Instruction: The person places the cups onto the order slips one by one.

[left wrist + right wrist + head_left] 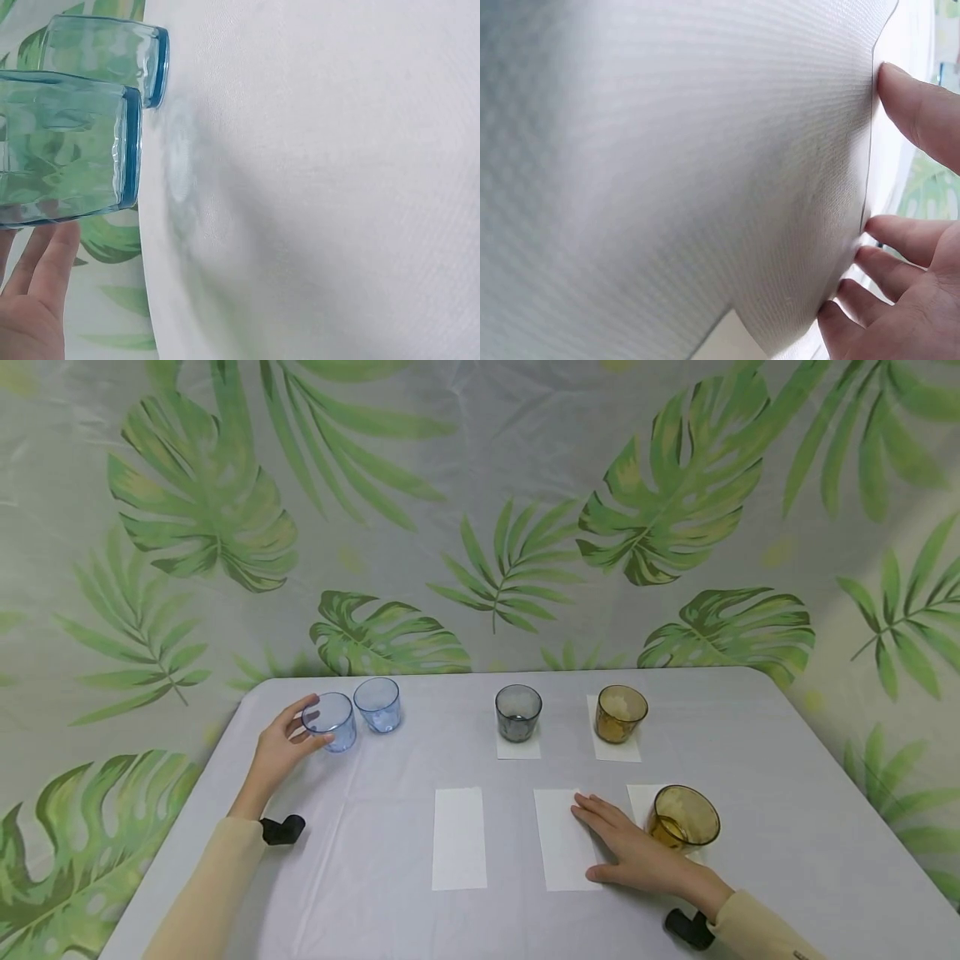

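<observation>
My left hand (279, 753) holds a clear blue glass (339, 735) at the table's back left, thumb on its near side and fingers on its far side. That glass (67, 150) looks upright; whether its base touches the cloth I cannot tell. Just behind it to the right stands a second blue glass (380, 706). My right hand (633, 852) rests by the right edge of a white paper rectangle (562, 843), its fingertips and thumb touching down. In the right wrist view the fingers (889, 270) are spread and hold nothing. An amber glass (686, 817) stands close behind this hand.
A grey glass (517, 714) and another amber glass (621, 714) stand on papers in the back row. Another white paper (460, 843) lies front centre, and a further paper (645, 797) is partly under the near amber glass. A leaf-patterned curtain (510, 527) hangs behind the table.
</observation>
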Available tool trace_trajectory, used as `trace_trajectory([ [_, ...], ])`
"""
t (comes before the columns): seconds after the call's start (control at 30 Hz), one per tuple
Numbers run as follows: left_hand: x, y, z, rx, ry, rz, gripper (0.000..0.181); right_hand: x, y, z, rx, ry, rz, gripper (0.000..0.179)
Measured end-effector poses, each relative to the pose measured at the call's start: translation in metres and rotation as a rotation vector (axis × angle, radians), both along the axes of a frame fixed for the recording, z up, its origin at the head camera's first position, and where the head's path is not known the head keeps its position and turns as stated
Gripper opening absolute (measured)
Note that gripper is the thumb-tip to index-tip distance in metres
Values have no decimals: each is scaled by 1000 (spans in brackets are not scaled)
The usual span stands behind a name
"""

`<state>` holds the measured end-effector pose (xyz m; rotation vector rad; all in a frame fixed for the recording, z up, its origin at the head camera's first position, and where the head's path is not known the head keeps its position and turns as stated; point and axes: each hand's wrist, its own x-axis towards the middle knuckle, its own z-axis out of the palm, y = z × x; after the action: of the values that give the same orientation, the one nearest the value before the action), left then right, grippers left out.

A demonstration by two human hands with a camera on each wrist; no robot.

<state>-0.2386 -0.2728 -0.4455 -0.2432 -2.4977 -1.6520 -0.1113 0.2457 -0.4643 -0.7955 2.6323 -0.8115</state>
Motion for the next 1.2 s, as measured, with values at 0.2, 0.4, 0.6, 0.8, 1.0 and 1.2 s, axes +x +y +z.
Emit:
trace_trajectory([
  [0.2,11,11,13,44,7,-53,71,0,0,1,3,-13,-3,82],
  [0.4,18,26,24,42,7,-110,70,0,0,1,4,-25,-6,82],
  [0.6,28,46,38,36,11,-186,68,-1,0,1,12,-31,-14,83],
  [0.8,20,54,23,34,28,-233,70,-1,-1,2,12,-33,-17,82],
  [1.0,24,70,29,41,20,-274,69,-2,0,1,11,-35,-18,82],
  [1.2,37,88,46,7,-3,-290,68,-1,0,0,5,-33,-15,83],
])
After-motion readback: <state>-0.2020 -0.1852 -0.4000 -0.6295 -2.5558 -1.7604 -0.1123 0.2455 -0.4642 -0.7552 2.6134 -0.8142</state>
